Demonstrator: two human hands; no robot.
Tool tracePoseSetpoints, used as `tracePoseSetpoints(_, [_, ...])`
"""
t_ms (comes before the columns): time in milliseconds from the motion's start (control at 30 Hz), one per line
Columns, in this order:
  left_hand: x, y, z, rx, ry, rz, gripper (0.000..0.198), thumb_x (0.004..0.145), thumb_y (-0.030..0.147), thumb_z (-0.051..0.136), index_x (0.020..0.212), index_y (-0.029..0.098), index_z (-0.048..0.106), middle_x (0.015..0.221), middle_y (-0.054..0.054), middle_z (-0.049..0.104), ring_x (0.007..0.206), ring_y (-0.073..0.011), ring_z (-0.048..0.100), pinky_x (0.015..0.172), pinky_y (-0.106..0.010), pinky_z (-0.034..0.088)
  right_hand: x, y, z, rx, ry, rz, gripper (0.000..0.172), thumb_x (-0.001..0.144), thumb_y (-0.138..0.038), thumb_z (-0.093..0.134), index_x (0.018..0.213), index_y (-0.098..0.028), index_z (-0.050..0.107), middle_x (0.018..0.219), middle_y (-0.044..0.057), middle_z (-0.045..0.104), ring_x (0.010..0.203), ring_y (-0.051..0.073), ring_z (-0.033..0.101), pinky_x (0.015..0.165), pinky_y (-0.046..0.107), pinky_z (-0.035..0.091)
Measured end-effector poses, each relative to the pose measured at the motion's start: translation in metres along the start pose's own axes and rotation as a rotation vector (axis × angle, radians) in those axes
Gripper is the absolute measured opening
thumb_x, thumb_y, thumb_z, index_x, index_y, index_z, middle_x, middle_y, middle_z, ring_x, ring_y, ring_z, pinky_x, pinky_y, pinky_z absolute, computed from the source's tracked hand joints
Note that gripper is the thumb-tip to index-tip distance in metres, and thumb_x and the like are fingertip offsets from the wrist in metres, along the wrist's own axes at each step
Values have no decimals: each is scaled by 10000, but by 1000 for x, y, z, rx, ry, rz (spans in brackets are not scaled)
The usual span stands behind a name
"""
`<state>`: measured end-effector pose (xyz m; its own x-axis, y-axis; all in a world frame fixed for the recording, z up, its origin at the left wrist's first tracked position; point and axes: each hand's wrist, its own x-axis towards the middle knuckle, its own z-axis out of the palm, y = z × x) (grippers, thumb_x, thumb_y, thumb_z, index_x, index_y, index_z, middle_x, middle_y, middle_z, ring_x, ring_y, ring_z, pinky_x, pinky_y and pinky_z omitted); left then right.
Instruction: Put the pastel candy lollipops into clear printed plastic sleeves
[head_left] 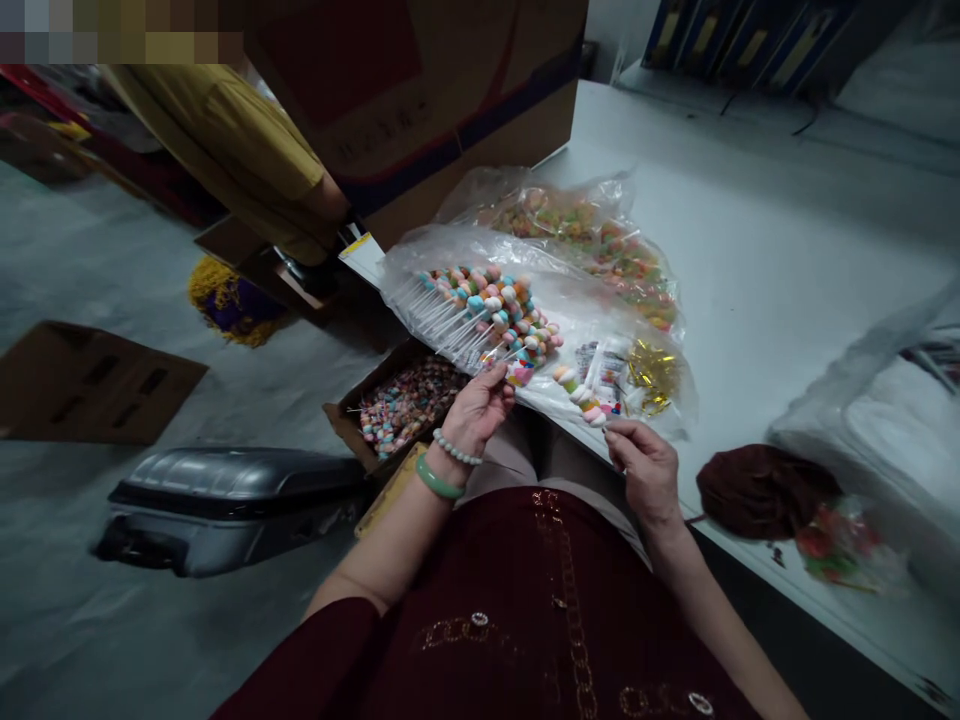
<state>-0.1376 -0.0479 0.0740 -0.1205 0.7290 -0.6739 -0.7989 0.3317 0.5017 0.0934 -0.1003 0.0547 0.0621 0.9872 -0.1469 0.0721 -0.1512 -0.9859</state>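
- While the person sits at the near edge of the white tabletop, both hands are raised over a clear plastic sheet spread on it.
- The left hand wears a bead bracelet and a green bangle at the wrist. Its fingers are drawn together on one candy stick at the near edge of the heap.
- That pile of candy sticks lies on the plastic, with the pastel heads towards the right and the white stems fanned out to the left.
- The right hand has thumb and forefinger pinched together. Whatever thin thing sits between them is too small to tell.
- Just beyond its fingertips lie a few wrapped sticks, and beside those is a tangle of gold twist ties.
- Further back, a second bag of candy rests against the plastic sheet.
- A large cardboard box stands at the far left corner of the tabletop, with a person in a yellow top beside it.
- To the right of the right hand are a dark brown bundle and a white bag.
- On the floor to the left are an open carton of loose candy, a grey suitcase and a flat piece of cardboard.
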Motion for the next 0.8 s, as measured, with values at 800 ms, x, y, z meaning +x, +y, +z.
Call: tracePoseSetpoints(800, [-11, -16, 1, 286, -280, 238, 397, 565, 401, 866, 779, 113, 696, 742, -49, 704, 619, -136, 636, 585, -262, 507, -6, 6, 14, -81, -113, -38, 128, 752, -340, 660, 770, -219, 695, 592, -22, 557, 536, 128, 469, 507, 261, 381])
